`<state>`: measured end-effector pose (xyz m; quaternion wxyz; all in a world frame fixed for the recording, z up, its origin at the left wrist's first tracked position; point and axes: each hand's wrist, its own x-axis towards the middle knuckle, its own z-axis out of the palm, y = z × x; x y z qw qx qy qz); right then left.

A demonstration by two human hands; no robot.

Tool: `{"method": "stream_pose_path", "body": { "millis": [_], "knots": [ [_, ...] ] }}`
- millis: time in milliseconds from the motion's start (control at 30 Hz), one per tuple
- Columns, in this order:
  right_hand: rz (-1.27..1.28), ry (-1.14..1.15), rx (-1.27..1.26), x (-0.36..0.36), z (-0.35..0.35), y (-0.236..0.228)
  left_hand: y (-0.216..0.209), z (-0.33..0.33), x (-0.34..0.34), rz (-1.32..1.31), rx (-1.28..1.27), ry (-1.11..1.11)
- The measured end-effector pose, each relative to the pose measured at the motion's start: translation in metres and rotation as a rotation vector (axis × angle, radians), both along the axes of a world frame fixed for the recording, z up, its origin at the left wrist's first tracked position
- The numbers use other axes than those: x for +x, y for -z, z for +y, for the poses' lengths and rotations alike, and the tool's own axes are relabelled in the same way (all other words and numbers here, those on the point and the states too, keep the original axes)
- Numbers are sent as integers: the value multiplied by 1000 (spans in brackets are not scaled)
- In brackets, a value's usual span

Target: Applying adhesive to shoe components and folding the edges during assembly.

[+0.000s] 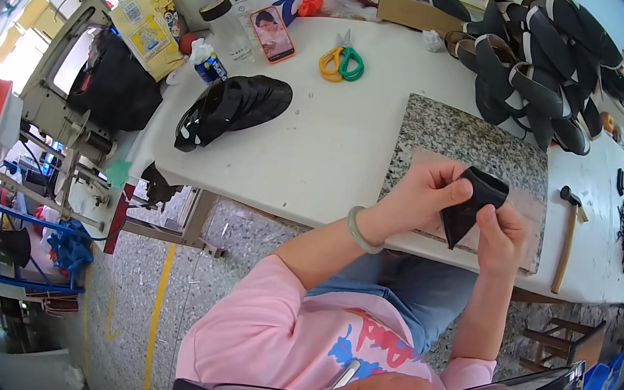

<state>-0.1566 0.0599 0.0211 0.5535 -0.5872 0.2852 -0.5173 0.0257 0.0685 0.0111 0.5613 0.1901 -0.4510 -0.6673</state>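
Note:
A glossy black leather-like piece, folded or curved with a pointed lower end, is held up between both hands. My left hand pinches its left side, the thumb lying on top. On its right edge, my right hand grips with thumb and fingers. Beneath them lies a speckled granite slab, with a pinkish translucent sheet on it. To the left, a bundle of similar glossy black pieces rests on the white table.
A heap of dark shoe uppers fills the back right. A hammer lies right of the slab. Scissors, a phone and a clear jar stand or lie further back. A sewing machine is at the left.

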Motion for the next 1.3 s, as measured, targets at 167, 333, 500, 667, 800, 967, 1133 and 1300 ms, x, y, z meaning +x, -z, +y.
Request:
{"method": "stream_pose_path", "body": {
  "millis": [167, 333, 500, 667, 800, 967, 1133, 1300],
  "knots": [
    [-72, -50, 60, -3, 6, -11, 1, 8, 3, -99, -28, -38],
    [6, 68, -162, 9, 20, -25, 5, 4, -1, 58, -114, 63],
    [208, 19, -232, -4, 21, -36, -3, 8, -2, 238, -18, 180],
    [348, 206, -200, 10, 24, -31, 16, -11, -4, 205, -82, 127],
    [677, 371, -513, 21, 15, -40, 44, -39, -7, 345, 11, 252],
    [549, 259, -347, 23, 4, -39, 28, -36, -7, 423, -40, 300],
    [681, 280, -468, 15, -3, -50, 26, -40, 4, 86, 78, 148],
    [929, 232, -411, 32, -44, 1, 24, -71, 13, -551, -302, -443]
  ]
}}
